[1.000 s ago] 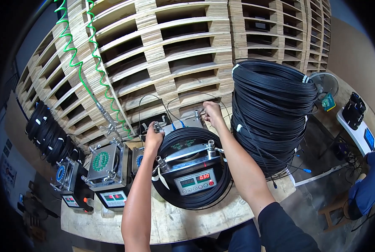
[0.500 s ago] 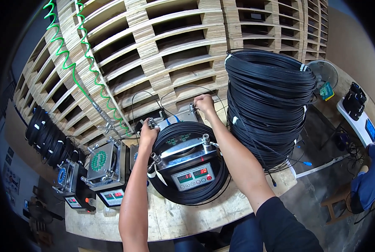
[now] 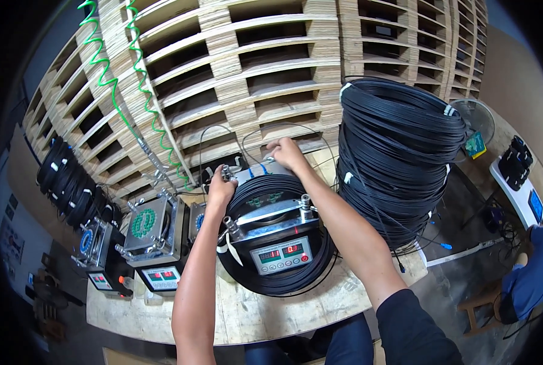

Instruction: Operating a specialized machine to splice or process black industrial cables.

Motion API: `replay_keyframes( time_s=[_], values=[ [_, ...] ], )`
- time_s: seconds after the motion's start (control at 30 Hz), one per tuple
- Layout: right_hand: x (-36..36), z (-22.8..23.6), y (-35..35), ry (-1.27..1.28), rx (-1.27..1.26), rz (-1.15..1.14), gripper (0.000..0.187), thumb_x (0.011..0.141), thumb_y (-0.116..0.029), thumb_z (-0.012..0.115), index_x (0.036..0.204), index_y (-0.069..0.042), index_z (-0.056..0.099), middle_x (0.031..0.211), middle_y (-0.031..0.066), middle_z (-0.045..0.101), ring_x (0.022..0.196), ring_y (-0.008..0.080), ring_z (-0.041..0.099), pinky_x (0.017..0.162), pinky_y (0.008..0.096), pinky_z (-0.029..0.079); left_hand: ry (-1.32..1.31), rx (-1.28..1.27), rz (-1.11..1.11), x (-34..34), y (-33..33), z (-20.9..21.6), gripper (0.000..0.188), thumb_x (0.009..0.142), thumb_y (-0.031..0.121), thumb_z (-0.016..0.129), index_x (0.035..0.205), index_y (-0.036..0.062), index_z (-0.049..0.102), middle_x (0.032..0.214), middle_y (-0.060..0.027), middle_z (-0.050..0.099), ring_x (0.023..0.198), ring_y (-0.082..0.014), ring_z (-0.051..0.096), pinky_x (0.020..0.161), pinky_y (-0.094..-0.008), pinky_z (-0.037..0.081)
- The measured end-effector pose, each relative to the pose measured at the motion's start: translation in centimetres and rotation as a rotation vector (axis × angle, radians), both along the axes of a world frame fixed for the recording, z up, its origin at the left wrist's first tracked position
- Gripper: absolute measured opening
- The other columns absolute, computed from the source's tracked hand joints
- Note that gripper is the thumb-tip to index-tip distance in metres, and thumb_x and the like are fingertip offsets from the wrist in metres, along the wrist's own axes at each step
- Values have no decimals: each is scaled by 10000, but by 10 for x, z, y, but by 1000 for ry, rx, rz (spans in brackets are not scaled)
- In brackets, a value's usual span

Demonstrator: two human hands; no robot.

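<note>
A polishing machine (image 3: 279, 256) with a lit control panel stands on the bench before me, a metal clamping plate (image 3: 271, 220) on top. A coil of black cable (image 3: 256, 285) rings it, draped over the plate and down around its front. My left hand (image 3: 221, 187) is closed on the metal knob (image 3: 227, 174) at the plate's rear left corner. At the rear right corner my right hand (image 3: 290, 154) is curled with bent fingers, which hide what they grip. Two blue-ended connectors (image 3: 259, 171) sit between the hands. Knobbed posts (image 3: 307, 205) rise at the front corners.
A tall stack of black cable coils (image 3: 399, 164) stands close on the right. Two similar machines (image 3: 156, 243) are on the left, under green spiral air hoses (image 3: 107, 73). Wooden pallets (image 3: 277, 55) wall off the back. A person in blue (image 3: 530, 274) sits at far right.
The view has shifted slightly, moving the scene a little rightward. My right hand's fingers have swung left over the rear right corner. My left hand stays on its knob. The panel's red digits have changed.
</note>
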State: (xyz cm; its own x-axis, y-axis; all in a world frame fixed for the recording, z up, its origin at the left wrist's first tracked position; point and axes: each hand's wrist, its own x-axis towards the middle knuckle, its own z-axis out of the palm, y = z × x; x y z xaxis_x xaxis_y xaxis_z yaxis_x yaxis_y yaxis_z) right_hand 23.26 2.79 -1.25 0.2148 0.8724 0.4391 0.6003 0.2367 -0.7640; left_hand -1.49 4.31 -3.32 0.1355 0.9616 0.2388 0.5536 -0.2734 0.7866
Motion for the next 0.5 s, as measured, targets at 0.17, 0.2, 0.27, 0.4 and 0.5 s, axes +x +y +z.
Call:
replay_keyframes(
  time_s=[0.17,0.2,0.27,0.4,0.5],
  values=[
    [12,0,-3,-52,-135,168,454,806,-12,558,1240,-51,684,1197,230,685,1088,301,674,956,356,504,-49,-24,-12,14,-21,14,719,802,96,728,1458,50,438,1300,-251,613,1223,-353,595,1036,-386,445],
    [14,-2,-8,-105,-141,153,512,817,-22,569,1325,-68,612,1298,237,616,1173,311,619,1007,358,466,-15,4,14,14,-23,12,701,808,112,718,1451,57,444,1286,-257,619,1216,-367,596,1032,-395,449],
    [17,-3,-27,-208,-89,132,609,835,-49,593,1436,-83,498,1426,236,517,1297,320,525,1085,361,402,-29,53,51,16,-28,13,648,827,157,666,1434,70,457,1252,-276,628,1201,-401,597,1020,-419,459],
    [18,6,-86,-182,27,144,543,868,-95,594,1402,-41,506,1364,241,549,1316,353,499,1107,374,378,-428,-222,169,19,-24,15,536,860,158,557,1379,40,499,1240,-258,637,1136,-372,632,966,-393,477],
    [3,-5,-97,15,-20,5,449,931,-158,512,1351,0,539,1277,274,609,1219,384,581,1063,394,416,-535,-278,223,4,8,1,543,893,199,538,1404,24,483,1355,-262,561,1250,-336,560,980,-402,464]
  ],
)
